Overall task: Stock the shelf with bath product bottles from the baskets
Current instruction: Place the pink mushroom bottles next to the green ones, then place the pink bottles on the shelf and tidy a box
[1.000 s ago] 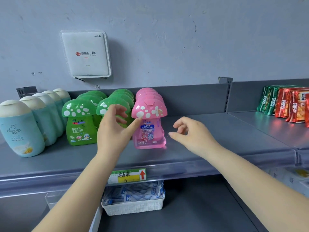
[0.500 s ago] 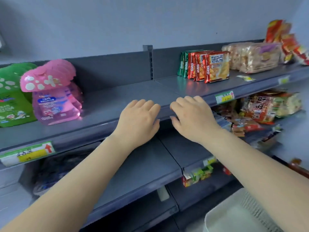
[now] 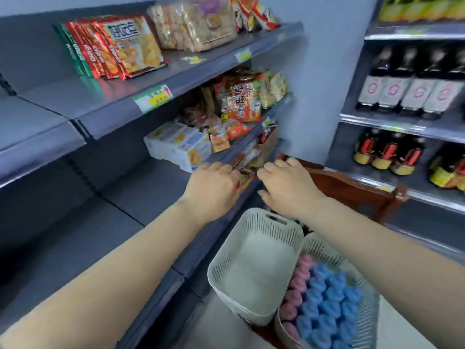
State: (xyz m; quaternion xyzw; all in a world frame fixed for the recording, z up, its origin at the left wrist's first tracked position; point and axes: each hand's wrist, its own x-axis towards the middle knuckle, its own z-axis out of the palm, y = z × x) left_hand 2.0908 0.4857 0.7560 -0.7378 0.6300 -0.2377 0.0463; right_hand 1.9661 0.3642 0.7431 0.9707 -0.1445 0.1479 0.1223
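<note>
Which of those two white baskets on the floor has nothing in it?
The nearer-to-shelf basket is bare inside; the other basket beside it holds blue and pink bottle caps.

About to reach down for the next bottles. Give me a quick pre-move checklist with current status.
1. Left hand free: ok, holds nothing.
2. Right hand free: ok, holds nothing.
3. Near basket has stock: not ok, it is empty.
4. Far basket has stock: ok, blue caps and pink caps fill it.
5. Path down to the baskets: ok, nothing between hands and rims.
6. Free space on the bath shelf: cannot tell, out of view.
</note>
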